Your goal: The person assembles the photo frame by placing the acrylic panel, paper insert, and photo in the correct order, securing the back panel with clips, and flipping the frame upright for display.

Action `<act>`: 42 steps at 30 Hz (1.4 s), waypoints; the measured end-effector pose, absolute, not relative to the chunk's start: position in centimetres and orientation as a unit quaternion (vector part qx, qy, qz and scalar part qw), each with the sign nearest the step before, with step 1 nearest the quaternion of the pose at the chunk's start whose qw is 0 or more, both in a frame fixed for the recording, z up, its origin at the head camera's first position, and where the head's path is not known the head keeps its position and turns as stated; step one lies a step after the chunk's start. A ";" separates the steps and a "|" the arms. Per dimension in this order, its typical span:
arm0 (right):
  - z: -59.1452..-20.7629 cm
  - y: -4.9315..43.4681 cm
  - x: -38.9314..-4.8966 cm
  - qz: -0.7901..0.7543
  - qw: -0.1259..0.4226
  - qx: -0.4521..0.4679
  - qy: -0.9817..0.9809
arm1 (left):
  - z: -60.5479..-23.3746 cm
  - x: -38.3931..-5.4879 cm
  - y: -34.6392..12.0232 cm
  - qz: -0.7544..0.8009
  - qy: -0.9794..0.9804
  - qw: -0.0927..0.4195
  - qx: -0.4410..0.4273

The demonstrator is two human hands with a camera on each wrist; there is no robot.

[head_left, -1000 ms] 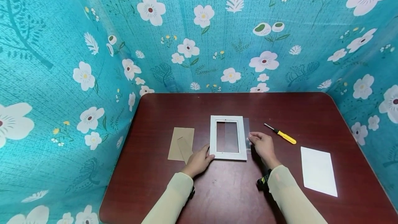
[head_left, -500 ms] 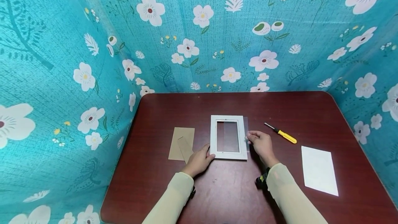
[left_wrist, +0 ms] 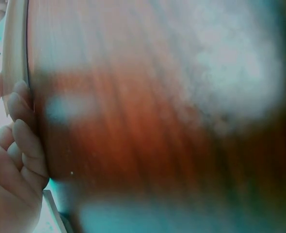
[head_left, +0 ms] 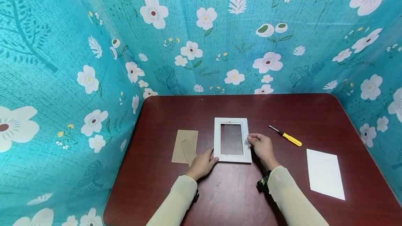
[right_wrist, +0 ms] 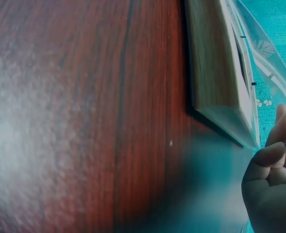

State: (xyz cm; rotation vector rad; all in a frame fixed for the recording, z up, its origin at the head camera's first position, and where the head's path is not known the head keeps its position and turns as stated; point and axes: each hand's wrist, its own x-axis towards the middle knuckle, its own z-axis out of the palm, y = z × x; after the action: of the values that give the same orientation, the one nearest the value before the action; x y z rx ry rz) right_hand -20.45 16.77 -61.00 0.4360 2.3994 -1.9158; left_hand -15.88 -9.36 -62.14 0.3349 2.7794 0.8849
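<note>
A white picture frame (head_left: 217, 137) lies on the dark red table, its wooden side (right_wrist: 213, 63) showing in the right wrist view. At the frame's lower left corner my left hand (head_left: 202, 163) grips it, thumb on top and fingers at the side. A clear sheet (right_wrist: 266, 53) slants up over the frame, pinched at its edge between the thumb and fingers of my right hand (head_left: 263, 149). In the head view the sheet covers most of the frame's opening, leaving a narrow strip on the left.
Left of the frame lies a brown backing board (head_left: 179, 145) with its stand leg. A yellow-handled screwdriver (head_left: 292, 139) and a white sheet of paper (head_left: 326, 174) lie to the right. Flowered blue cloth (head_left: 201, 55) hangs behind the table.
My right hand has moved slightly left, bringing the clear sheet further over the frame's opening. The left hand keeps its grip on the frame's corner.
</note>
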 end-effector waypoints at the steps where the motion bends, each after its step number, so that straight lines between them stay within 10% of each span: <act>1: -61.0 16.7 -20.4 -0.618 0.020 0.139 0.773 | -62.1 -15.9 -9.3 0.300 0.942 0.102 0.114; 42: -61.1 15.5 -21.3 -0.625 0.027 0.123 0.770 | -62.1 -16.1 -9.4 0.296 0.942 0.109 0.115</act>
State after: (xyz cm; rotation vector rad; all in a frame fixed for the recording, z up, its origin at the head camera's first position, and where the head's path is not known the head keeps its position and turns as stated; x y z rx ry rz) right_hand -21.31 15.48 -61.11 0.3815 2.3796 -1.9312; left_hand -16.10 -9.39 -62.11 0.3369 2.7704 0.8711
